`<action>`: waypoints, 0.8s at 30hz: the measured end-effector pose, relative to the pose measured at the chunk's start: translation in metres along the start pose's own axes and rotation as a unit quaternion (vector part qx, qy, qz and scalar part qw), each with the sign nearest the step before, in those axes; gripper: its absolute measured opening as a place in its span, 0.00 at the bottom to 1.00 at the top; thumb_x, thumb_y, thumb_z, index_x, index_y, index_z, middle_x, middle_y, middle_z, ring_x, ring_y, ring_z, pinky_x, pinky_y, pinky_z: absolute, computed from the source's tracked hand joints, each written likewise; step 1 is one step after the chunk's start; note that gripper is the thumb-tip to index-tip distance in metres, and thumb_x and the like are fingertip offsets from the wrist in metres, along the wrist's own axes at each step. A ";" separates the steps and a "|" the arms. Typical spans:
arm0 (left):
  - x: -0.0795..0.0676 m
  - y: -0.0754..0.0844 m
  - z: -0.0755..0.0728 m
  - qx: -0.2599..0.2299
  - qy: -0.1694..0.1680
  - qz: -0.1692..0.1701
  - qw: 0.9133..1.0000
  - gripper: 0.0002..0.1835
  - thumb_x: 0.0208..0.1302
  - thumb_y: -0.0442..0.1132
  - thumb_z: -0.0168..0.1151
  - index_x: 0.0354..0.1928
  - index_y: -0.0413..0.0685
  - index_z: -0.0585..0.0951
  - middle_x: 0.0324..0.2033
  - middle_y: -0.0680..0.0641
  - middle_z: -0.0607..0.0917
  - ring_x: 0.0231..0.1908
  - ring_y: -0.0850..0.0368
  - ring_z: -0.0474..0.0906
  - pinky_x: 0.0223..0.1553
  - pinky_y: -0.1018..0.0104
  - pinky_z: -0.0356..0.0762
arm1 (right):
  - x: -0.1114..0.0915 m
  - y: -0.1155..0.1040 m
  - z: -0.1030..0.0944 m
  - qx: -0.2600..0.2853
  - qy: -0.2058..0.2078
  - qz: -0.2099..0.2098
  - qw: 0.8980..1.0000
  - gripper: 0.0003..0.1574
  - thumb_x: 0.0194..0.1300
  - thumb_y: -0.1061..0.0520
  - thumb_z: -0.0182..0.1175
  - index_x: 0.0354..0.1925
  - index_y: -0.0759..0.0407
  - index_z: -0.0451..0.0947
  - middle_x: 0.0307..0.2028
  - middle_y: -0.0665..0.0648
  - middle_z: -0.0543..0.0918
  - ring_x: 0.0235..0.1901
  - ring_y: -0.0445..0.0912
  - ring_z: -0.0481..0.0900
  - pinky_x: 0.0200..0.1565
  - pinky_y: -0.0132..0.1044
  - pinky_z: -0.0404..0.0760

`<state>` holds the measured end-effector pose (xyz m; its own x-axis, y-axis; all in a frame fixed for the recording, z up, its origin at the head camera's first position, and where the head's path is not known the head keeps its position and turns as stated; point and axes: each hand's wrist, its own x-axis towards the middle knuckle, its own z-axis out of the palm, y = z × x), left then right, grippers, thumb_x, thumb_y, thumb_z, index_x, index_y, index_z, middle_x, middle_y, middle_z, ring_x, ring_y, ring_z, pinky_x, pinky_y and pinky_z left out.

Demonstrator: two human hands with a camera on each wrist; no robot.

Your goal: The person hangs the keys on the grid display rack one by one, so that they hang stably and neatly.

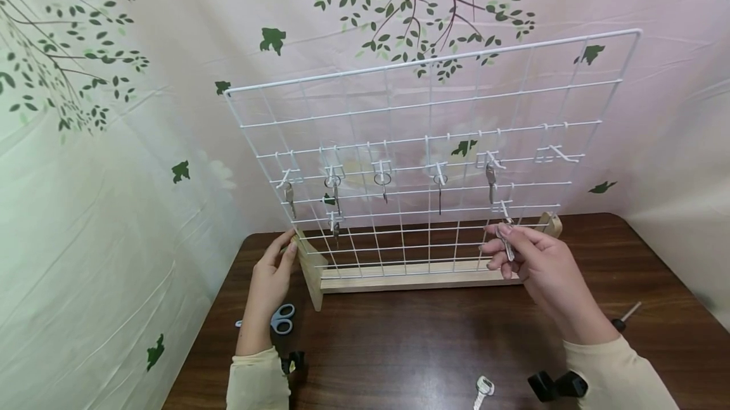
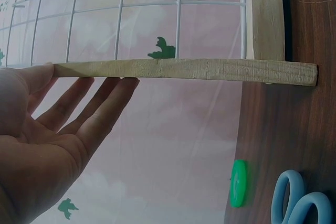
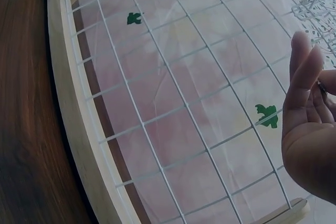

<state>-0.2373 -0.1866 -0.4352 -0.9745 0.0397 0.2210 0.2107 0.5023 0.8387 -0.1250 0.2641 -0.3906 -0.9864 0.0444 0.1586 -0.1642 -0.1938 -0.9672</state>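
A white wire grid rack (image 1: pixel 399 230) with a wooden base (image 1: pixel 422 281) stands tilted back on the table. My left hand (image 1: pixel 272 275) is at its left wooden side (image 1: pixel 310 270); in the left wrist view, fairly straight fingers touch the outer face of that wooden side (image 2: pixel 184 69), the thumb at its end. With the right hand (image 1: pixel 542 264) I pinch a metal key (image 1: pixel 505 245) just below a white hook (image 1: pixel 503 208) at the rack's lower right. In the right wrist view the right hand (image 3: pixel 310 108) mostly hides the key.
Several keys hang on other hooks, including one at the left (image 1: pixel 289 198) and one at the right (image 1: pixel 491 179). Another key (image 1: pixel 483 388) lies near the table's front. Blue-handled scissors (image 1: pixel 282 319), a green round item (image 2: pixel 239 183) and a screwdriver (image 1: pixel 627 315) lie about.
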 end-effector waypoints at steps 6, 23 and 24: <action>-0.001 0.001 0.000 0.000 -0.002 0.001 1.000 0.25 0.85 0.54 0.51 0.77 0.60 0.73 0.77 0.42 0.75 0.76 0.37 0.72 0.67 0.36 0.82 | 0.003 0.006 0.002 -0.085 0.035 -0.006 0.996 0.16 0.83 0.47 0.57 0.56 0.53 0.85 0.39 0.46 0.94 0.28 0.41 0.89 0.25 0.32 0.85; 0.000 0.000 0.000 0.009 -0.001 0.000 1.000 0.25 0.85 0.55 0.51 0.77 0.60 0.74 0.77 0.43 0.75 0.76 0.37 0.72 0.67 0.34 0.82 | -0.009 0.013 0.004 -0.205 0.076 0.004 0.976 0.22 0.84 0.44 0.56 0.64 0.51 0.84 0.43 0.39 0.94 0.28 0.42 0.89 0.25 0.36 0.87; 0.000 -0.001 0.000 0.009 -0.001 -0.001 1.000 0.25 0.85 0.55 0.51 0.77 0.60 0.74 0.77 0.43 0.75 0.76 0.37 0.72 0.67 0.34 0.82 | -0.010 0.013 0.004 -0.204 0.075 0.005 0.976 0.23 0.84 0.44 0.56 0.65 0.51 0.84 0.43 0.39 0.94 0.28 0.42 0.89 0.25 0.36 0.87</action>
<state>-0.2377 -0.1871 -0.4356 -0.9749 0.0412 0.2190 0.2082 0.5184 0.8294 -0.1178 0.2574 -0.4040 -0.9702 0.1930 0.1465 -0.1052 0.2091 -0.9722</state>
